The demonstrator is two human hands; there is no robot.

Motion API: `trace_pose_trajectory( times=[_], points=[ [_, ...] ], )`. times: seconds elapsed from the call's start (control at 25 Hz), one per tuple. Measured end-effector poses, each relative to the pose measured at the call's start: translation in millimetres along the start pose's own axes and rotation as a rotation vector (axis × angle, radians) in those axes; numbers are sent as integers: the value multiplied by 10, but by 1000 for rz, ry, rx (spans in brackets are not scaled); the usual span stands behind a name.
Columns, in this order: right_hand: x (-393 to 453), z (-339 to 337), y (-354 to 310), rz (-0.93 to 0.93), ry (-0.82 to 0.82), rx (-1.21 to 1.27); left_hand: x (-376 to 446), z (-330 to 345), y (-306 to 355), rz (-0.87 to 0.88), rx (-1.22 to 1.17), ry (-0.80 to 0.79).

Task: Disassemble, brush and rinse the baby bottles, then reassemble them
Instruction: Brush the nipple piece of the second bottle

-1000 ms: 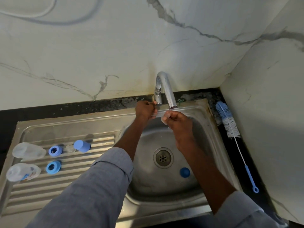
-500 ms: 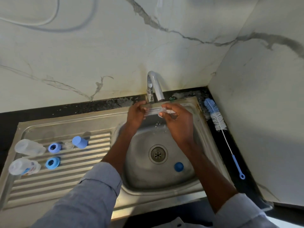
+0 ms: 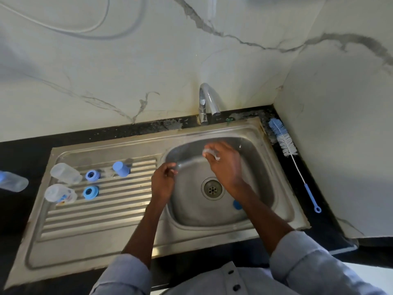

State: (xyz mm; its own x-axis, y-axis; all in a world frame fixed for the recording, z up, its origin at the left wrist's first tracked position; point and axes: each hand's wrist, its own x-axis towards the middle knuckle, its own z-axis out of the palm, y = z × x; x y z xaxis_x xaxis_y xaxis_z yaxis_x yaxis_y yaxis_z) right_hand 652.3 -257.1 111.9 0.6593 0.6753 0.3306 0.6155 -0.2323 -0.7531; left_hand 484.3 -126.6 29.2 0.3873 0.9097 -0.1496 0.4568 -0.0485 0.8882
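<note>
My right hand (image 3: 227,167) is over the sink basin (image 3: 261,188), below the tap (image 3: 209,99), shut on a small clear teat (image 3: 211,153). My left hand (image 3: 163,183) hovers at the basin's left rim with loosely curled fingers and nothing in it. Two clear bottle bodies (image 3: 66,173) (image 3: 59,193) lie on the drainboard (image 3: 95,220). Beside them are two blue collar rings (image 3: 92,175) (image 3: 91,192) and a blue cap (image 3: 121,169). A blue part (image 3: 236,205) lies in the basin, half hidden by my right forearm.
A blue and white bottle brush (image 3: 286,145) lies on the black counter to the right of the sink, along the side wall. Another clear bottle (image 3: 12,180) lies on the counter at the far left edge. The drain (image 3: 212,188) is in the basin's middle.
Both hands have come down and away from the tap. My left hand let go of the tap handle and moved left to the basin rim. My right hand still holds the teat.
</note>
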Motion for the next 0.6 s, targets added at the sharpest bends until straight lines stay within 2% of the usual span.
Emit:
trace_pose_trajectory(
  times=[0.08,0.16,0.24,0.32,0.4,0.48,0.6],
  points=[
    [-98,97,-7,56,20,-20,-65,-127,-108,26,7,3],
    [-158,221,2,41,-37,-72,-126,-273,-182,68,29,34],
    [-159,309,-67,180,-64,-91,-187,-426,-258,76,57,45],
    [-182,420,-126,116,-16,-70,-252,-584,-319,78,71,36],
    [-239,549,-158,70,-94,-105,-299,-773,-361,96,126,38],
    [-296,704,-203,228,-189,-125,-332,-956,-465,140,208,61],
    [-393,961,-327,266,-262,-47,-397,-1208,-600,138,297,119]
  ],
)
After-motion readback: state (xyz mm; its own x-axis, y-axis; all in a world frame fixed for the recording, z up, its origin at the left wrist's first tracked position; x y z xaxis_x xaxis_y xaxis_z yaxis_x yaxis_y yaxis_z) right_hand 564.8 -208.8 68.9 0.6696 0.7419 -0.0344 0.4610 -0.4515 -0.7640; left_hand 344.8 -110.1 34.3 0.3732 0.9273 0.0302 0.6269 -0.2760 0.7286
